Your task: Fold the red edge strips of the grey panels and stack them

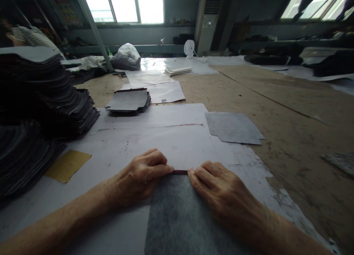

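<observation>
A grey fabric piece (179, 214) lies on the white sheet in front of me, its far edge folded over into a narrow dark maroon strip (181, 172). My left hand (145, 172) is closed at the left end of that fold, thumb and fingers pressed on it. At the right end, my right hand (218, 183) pinches the same fold, its fingers bent. A short length of the strip shows between the two hands. My right hand and forearm cover part of the piece's right side.
Tall stacks of dark fabric pieces (74, 107) rise at the left, by a yellow card (68, 165). A smaller stack (128, 100) sits ahead, and a single grey piece (235, 127) lies to the right. Farther back are a plastic bag (128, 56) and a white fan (189, 48). Another person (38, 37) is at far left.
</observation>
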A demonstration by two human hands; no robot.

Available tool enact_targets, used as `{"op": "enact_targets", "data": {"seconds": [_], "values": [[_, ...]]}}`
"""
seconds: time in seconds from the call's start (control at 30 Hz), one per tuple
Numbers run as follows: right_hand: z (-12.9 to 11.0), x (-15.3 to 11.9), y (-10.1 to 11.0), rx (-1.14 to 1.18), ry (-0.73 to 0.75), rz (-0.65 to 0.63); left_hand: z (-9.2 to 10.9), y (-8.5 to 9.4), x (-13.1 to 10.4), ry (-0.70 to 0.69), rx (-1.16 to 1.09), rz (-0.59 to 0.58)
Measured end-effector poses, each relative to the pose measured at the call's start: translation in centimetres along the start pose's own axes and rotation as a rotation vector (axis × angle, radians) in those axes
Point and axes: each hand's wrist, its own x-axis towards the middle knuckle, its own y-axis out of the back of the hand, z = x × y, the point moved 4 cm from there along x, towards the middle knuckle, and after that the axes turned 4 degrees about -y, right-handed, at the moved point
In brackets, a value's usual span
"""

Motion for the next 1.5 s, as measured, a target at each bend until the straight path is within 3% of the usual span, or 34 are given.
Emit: {"op": "enact_targets", "data": {"seconds": [0.33,0.47,0.57,0.77,0.97,1.23,1.5], "values": [[0.0,0.5,0.1,0.0,-0.001,-0.04,0.5,0.1,-0.9,-0.073,0.095,-0.035],[-0.9,1.5,0.4,-0.165,0.028,-0.096,0.4,-0.1,-0.8,-0.059,0.09,-0.054],[-2.0,2.6,0.5,-0.311,0.039,-0.045,0.2,-0.2,-0.7,-0.054,0.074,-0.062],[-2.4,3.4,-1.2,0.01,0.023,0.041,-0.3,0.5,-1.0,-0.028,0.035,-0.128],[-1.6,2.9,-1.7,0.078,0.073,0.118,-1.9,2.1,-2.4,0.022,-0.009,-0.095],[-1.1,3.5,-2.0,0.14,0.033,0.01,-2.3,3.1,-2.4,-0.015,0.093,-0.078],[-1.0,3.8,-2.4,0.134,0.03,-0.027,-2.8,3.1,-2.5,0.02,0.037,-0.091]]}}
